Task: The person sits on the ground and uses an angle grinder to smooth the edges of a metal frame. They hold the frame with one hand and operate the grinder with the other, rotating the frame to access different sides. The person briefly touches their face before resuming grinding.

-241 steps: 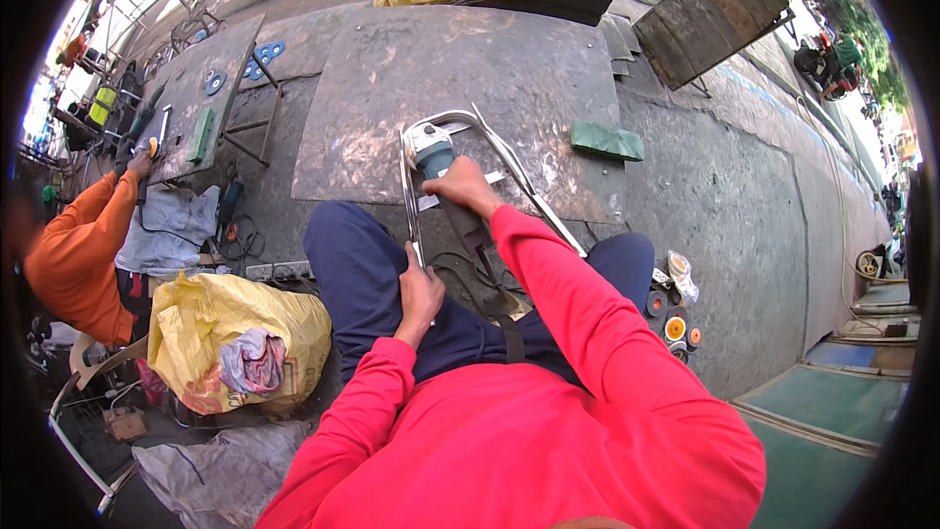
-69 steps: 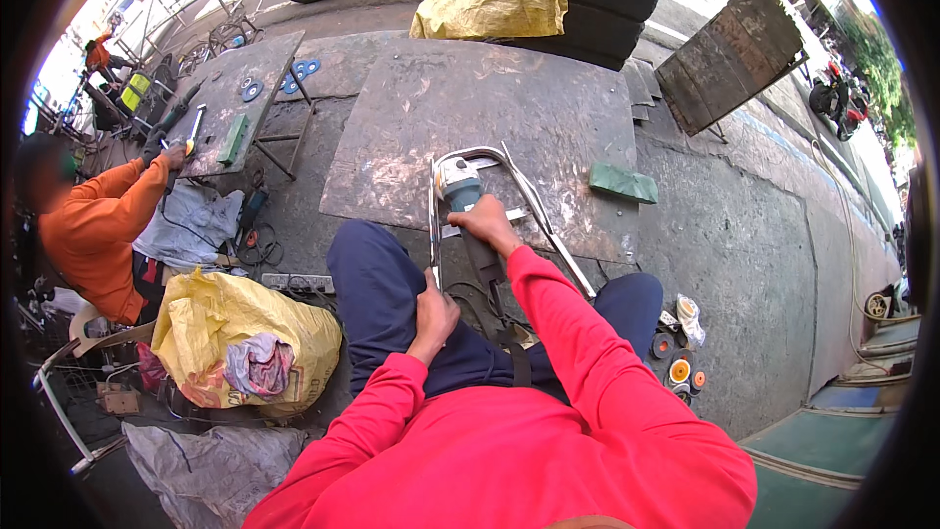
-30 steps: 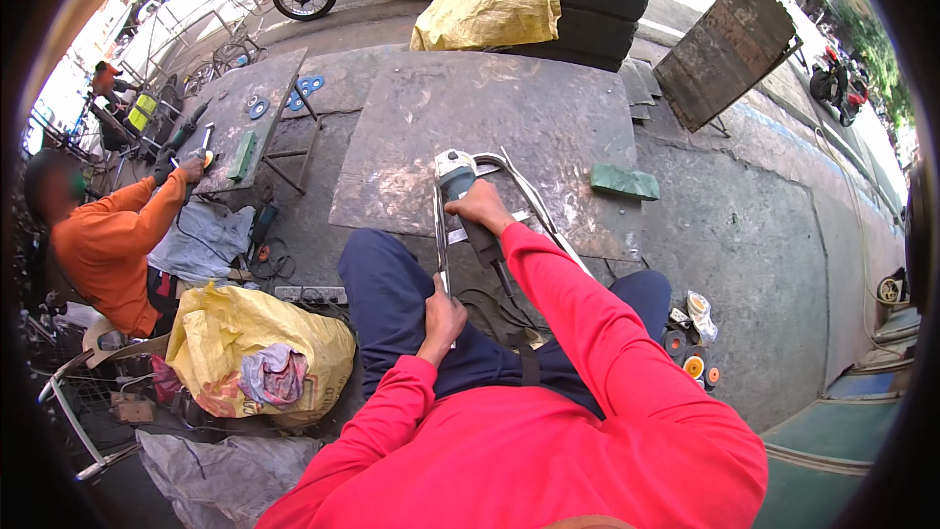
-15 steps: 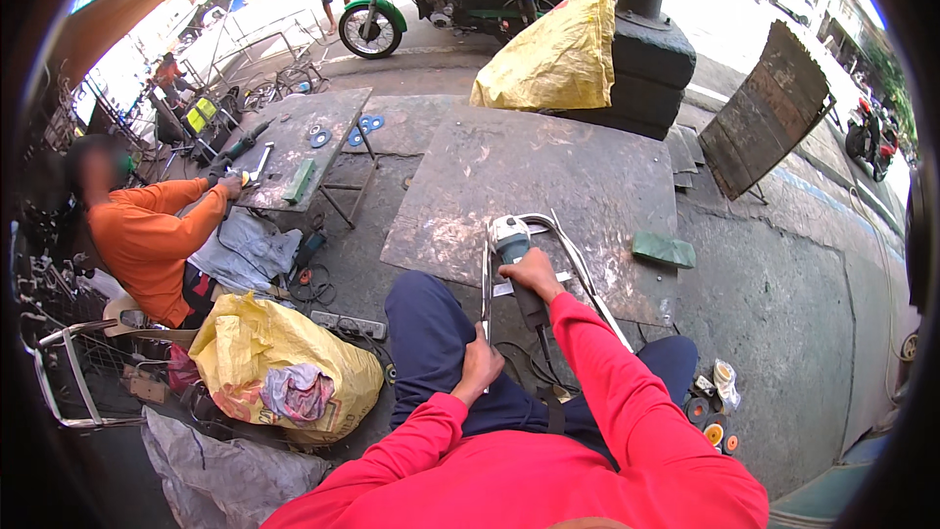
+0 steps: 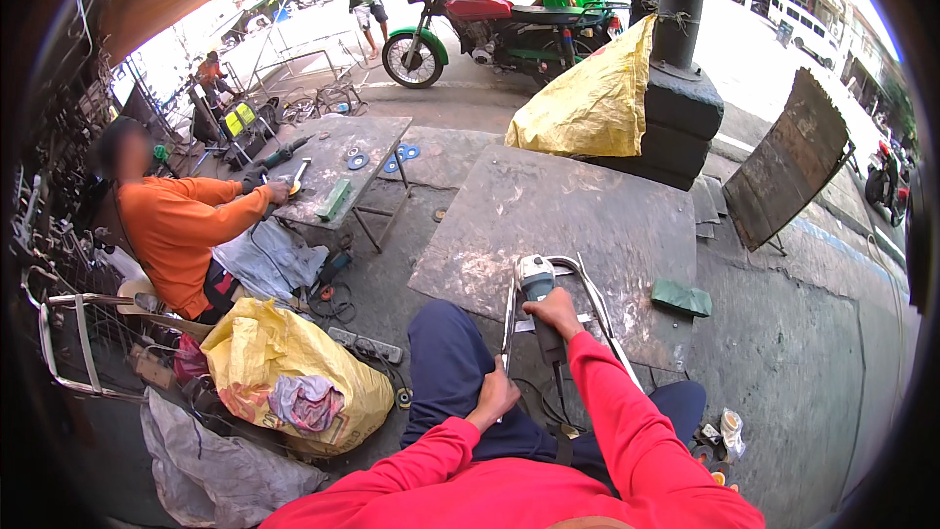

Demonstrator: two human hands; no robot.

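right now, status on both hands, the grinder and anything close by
Right hand gripping grinder. Left hand around left leg of metal frame. Grinder's head at frame's curved end, contact unclear. Green block on board, right of frame.

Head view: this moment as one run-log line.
left hand: holds metal frame | right hand: grips angle grinder at frame's curved end | around: green block at right edge of board, orange-clad co-worker at left
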